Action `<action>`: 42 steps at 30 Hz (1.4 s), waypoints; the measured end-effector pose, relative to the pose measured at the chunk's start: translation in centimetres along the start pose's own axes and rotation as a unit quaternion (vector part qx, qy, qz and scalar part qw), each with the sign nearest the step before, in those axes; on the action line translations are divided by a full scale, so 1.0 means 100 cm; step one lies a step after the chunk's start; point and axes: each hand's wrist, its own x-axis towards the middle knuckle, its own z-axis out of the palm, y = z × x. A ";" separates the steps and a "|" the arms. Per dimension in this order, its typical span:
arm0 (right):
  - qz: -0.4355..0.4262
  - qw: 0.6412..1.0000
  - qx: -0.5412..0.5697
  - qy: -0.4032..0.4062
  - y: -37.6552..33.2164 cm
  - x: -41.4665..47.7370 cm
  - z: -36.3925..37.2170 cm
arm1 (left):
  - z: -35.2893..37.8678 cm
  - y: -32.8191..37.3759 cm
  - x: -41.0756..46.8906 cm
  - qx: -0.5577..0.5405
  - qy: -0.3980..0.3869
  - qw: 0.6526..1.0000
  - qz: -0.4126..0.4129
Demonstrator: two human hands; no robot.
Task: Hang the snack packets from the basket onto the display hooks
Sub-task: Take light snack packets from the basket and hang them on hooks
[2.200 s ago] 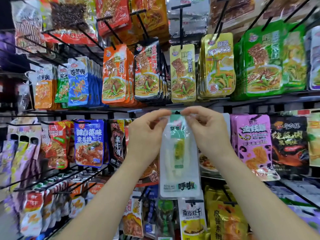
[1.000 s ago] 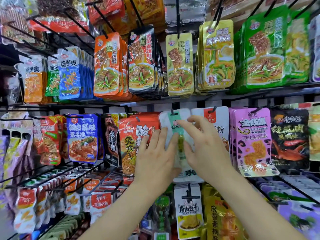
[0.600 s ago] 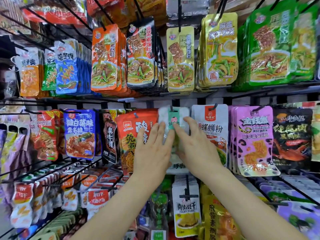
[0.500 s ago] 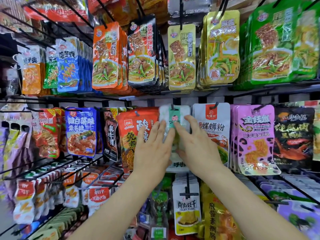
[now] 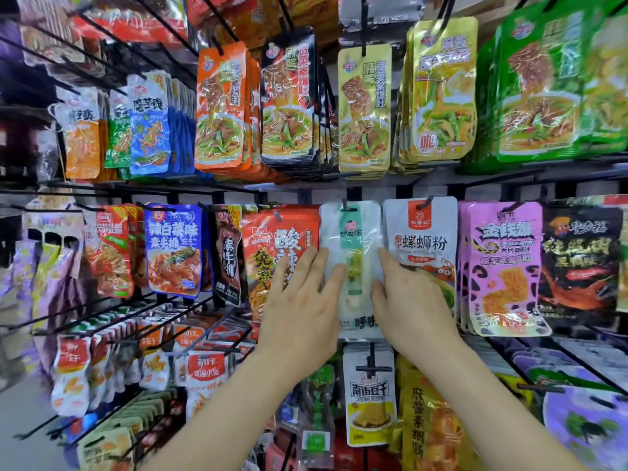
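A white snack packet with a green centre strip (image 5: 353,239) hangs on a black display hook (image 5: 344,202) in the middle row of the rack. My left hand (image 5: 302,311) lies flat with straight fingers against the packet's left edge, partly over the red packet (image 5: 272,253) beside it. My right hand (image 5: 404,304) lies flat against the packet's right edge, its fingers straight. Both hands cover the packet's lower sides. The basket is out of view.
Neighbours on the same row are a white and red packet (image 5: 421,239) and pink packets (image 5: 503,266) to the right. Orange, black, yellow and green packets hang on the row above. Long bare black hooks (image 5: 112,311) stick out at lower left. Yellow packets (image 5: 370,396) hang below.
The packet, held by its top corners 2.2 s ago, went onto the hook. Both hands then flattened on its front and have slid down and apart to its sides.
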 end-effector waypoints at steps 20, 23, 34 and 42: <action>0.108 0.918 0.380 0.005 -0.106 -0.142 -0.038 | -0.098 -0.089 -0.172 -0.563 0.014 0.813 -0.147; 0.122 0.923 0.359 -0.066 -0.138 -0.183 -0.034 | -0.102 -0.100 -0.214 -0.608 -0.070 0.774 -0.166; 0.184 0.907 0.147 -0.349 -0.171 -0.348 0.022 | -0.094 -0.079 -0.381 -0.541 -0.310 0.773 -0.121; 0.303 0.844 0.237 -0.374 -0.167 -0.519 0.112 | -0.051 -0.053 -0.534 -0.508 -0.384 0.749 -0.185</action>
